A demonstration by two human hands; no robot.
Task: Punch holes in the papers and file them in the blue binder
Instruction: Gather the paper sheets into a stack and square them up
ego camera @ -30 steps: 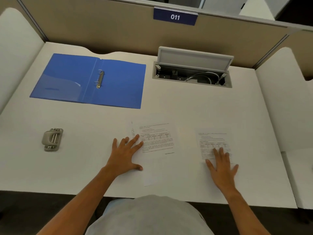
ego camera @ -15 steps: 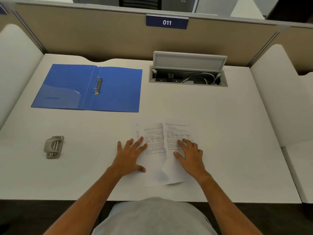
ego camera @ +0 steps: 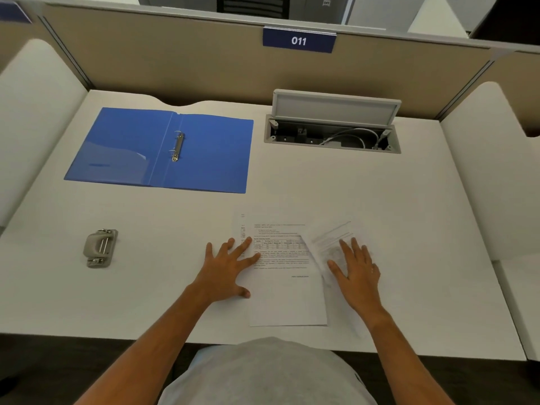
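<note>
The blue binder (ego camera: 163, 150) lies open and flat at the back left of the desk, its metal rings (ego camera: 177, 146) shut in the middle. A grey hole punch (ego camera: 100, 248) sits at the left. One printed paper (ego camera: 282, 267) lies in front of me. My left hand (ego camera: 226, 270) presses flat on its left edge, fingers spread. A second paper (ego camera: 333, 238), blurred and tilted, lies beside it to the right, its left edge touching the first sheet. My right hand (ego camera: 355, 267) rests flat on that second sheet, fingers apart.
An open cable box (ego camera: 333, 135) with a raised lid and white cables is sunk into the desk at the back right. A beige partition with a "011" label (ego camera: 298, 40) stands behind. White side panels (ego camera: 485, 159) flank the desk. The front edge is just below the papers.
My right hand slid the second paper leftward against the first, then shifted it back to the right and tilted it. My left hand stayed on the first paper.
</note>
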